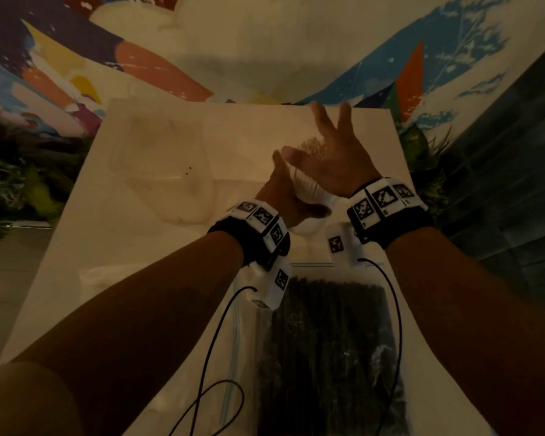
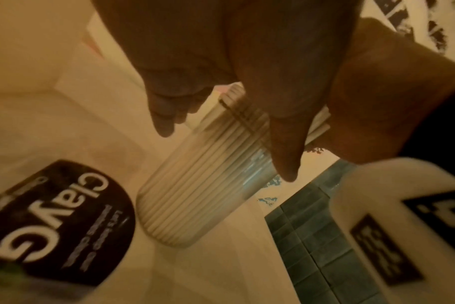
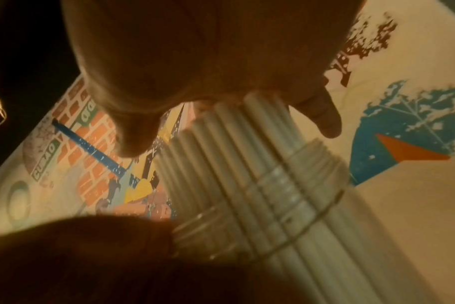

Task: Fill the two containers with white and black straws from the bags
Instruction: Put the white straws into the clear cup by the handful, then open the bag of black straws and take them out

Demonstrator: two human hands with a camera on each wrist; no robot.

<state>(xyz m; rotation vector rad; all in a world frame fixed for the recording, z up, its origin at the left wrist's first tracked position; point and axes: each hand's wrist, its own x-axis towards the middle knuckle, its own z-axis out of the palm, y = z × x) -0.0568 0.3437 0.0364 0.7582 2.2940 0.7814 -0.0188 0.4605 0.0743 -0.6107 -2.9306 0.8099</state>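
A clear jar (image 1: 302,188) packed with white straws (image 1: 310,144) leans on the white table (image 1: 107,247) between my hands. My left hand (image 1: 279,180) lies against the jar's left side with straight fingers; the left wrist view shows its thumb (image 2: 283,148) along the jar (image 2: 208,185). My right hand (image 1: 324,136) is spread, with its palm on the straw tops. In the right wrist view the straws (image 3: 221,144) stick out of the jar's threaded mouth (image 3: 299,176) under that palm. A zip bag of black straws (image 1: 324,341) lies near me, below my wrists.
A limp clear plastic bag (image 1: 170,171) lies at the table's left. A round black printed label (image 2: 65,216) shows beside the jar. Colourful painted panels (image 1: 60,58) ring the table's far side. Green foliage (image 1: 19,184) stands at the left, and dark tiles (image 1: 516,184) at the right.
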